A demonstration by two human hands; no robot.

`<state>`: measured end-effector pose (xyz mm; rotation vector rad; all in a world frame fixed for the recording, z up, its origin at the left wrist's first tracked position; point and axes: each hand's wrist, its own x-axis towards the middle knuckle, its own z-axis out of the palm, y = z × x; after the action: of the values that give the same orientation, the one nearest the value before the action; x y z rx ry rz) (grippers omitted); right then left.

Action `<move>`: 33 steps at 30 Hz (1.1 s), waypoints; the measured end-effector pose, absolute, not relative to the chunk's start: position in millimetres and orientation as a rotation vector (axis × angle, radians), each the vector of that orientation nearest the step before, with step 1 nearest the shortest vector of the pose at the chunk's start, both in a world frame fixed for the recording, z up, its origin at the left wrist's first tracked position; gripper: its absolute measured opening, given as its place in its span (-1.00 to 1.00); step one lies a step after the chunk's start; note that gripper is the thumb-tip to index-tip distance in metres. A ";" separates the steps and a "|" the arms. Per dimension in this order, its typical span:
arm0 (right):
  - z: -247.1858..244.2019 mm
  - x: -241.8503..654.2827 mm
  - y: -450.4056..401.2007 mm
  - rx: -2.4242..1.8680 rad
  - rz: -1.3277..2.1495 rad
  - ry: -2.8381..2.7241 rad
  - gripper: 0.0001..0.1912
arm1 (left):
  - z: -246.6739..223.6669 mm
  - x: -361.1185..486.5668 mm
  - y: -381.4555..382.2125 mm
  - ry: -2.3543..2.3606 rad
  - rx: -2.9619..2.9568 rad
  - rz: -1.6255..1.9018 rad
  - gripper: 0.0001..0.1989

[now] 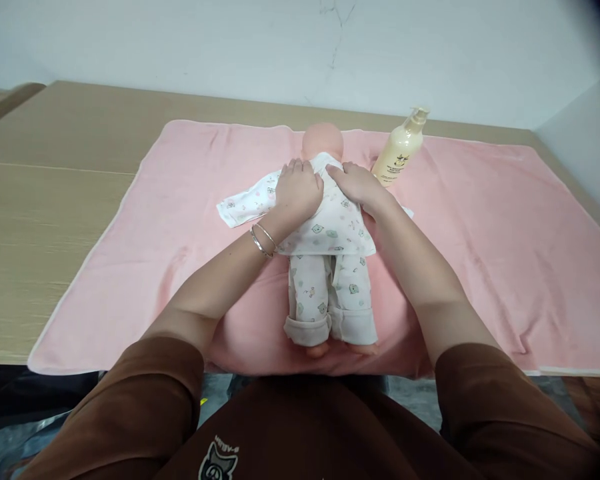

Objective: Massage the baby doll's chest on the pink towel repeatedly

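A baby doll (pixel 323 141) lies lengthwise in front of me, its smooth head away from me and no face showing. It wears a white printed shirt (pixel 330 230) and matching trousers (pixel 353 290) with rolled cuffs; the feet poke out below. My left hand (pixel 299 190) rests flat on the shirt near the left shoulder, fingers together and stretched out. On the right shoulder lies my right hand (pixel 357 181), its thumb apart on the upper back and its other fingers partly hidden. One sleeve (pixel 247 200) spreads out flat to the left; the other is mostly covered by my right arm.
A pink blanket (pixel 505 253) lies under the doll over a wooden table (pixel 60 233). Just right of the doll, a cream pump bottle (pixel 400 150) stands on the blanket. A pale wall (pixel 230 53) rises behind the table.
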<state>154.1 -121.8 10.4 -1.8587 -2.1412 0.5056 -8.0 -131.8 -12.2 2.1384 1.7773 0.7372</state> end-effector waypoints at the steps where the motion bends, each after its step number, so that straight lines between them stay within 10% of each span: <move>1: 11.2 153.2 -122.4 -1.887 0.503 -2.128 -0.18 | -13.2 -8.4 -131.2 1.764 2.144 0.733 -0.57; 8: 31.4 124.2 -154.1 -1.966 0.295 -2.236 -0.47 | -11.3 -26.8 -114.2 1.751 2.003 0.663 -0.59; 33: 10.0 140.9 -123.0 -1.860 0.377 -2.159 -0.34 | -15.9 -15.2 -120.3 1.791 1.980 0.730 -0.58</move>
<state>140.9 -123.0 10.0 -1.8603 -2.1589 0.3768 -15.2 -120.3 -15.9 1.9797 1.7908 0.7304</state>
